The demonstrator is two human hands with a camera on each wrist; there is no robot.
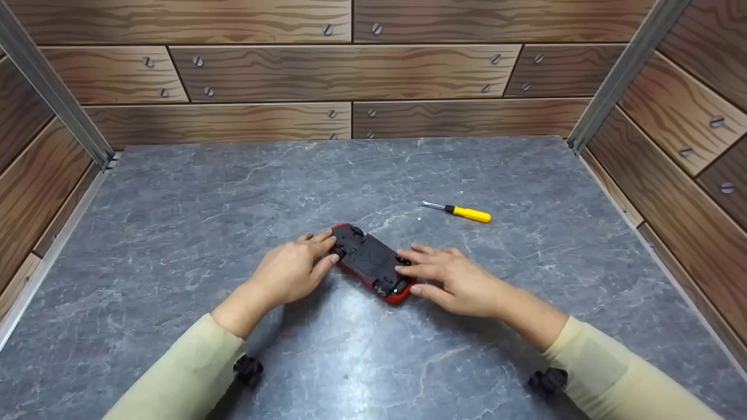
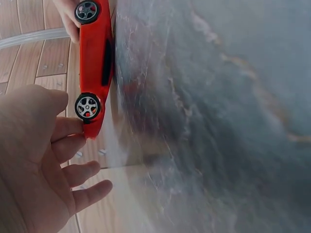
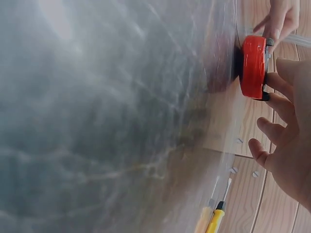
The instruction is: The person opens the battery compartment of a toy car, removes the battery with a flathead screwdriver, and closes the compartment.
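Observation:
A red toy car (image 1: 373, 259) lies upside down on the table, its black underside facing up. Along its side, silver-spoked wheels (image 2: 87, 106) show in the left wrist view. My left hand (image 1: 292, 265) touches the car's far left end, fingertips at the edge and thumb beside a wheel. At the nearer right end, my right hand (image 1: 458, 280) rests its fingertips on the underside, with the thumb by the red bumper. Fingers of both hands are loosely extended, not wrapped round the body. One red end of the car (image 3: 253, 68) faces the right wrist camera.
A screwdriver (image 1: 471, 214) with a yellow handle lies behind the right hand, its metal tip pointing left. Small light specks lie near it on the grey marbled table (image 1: 233, 192). Wood-patterned walls (image 1: 350, 73) and metal posts (image 1: 627, 76) bound the table.

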